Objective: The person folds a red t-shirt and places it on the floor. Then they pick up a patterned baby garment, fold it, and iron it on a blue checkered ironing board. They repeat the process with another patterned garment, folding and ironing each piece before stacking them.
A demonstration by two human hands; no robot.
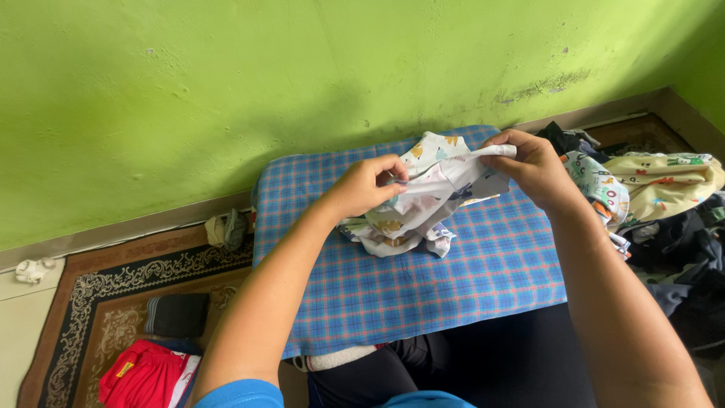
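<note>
Centre frame, both hands are up on a small white printed garment (pixel 423 204), a crumpled piece with pastel shapes in yellow, grey and blue, sitting on the blue checked cloth (pixel 468 279) that covers a low surface against the green wall (pixel 226 98). The left hand (pixel 366 187), just left of centre, is curled nearly closed, fingers pinched round an edge of the fabric, knuckles facing the camera, wrist angled up from the lower left. The right hand (pixel 532 166), right of centre and a touch higher, is also closed tight, thumb and fingers gripping a folded white hem and pulling it taut between the 2 hands. Most of the garment hangs bunched below that stretched edge, its lower folds touching the checked cloth. No boxes or containers in view, and no labels readable; the loose clothing does the crowding instead. At the right edge, a pile of clothes (pixel 664 204) spreads out: a cream printed piece on top, dark items underneath. Lower left, on the patterned brown rug (pixel 98 302), lies a red garment (pixel 147 374), with a dark folded piece (pixel 177 313) just above it. Further up left, a small grey-green bundle (pixel 226 229) rests by the wall's base, and a white scrap (pixel 34 270) sits at the far left edge.
</note>
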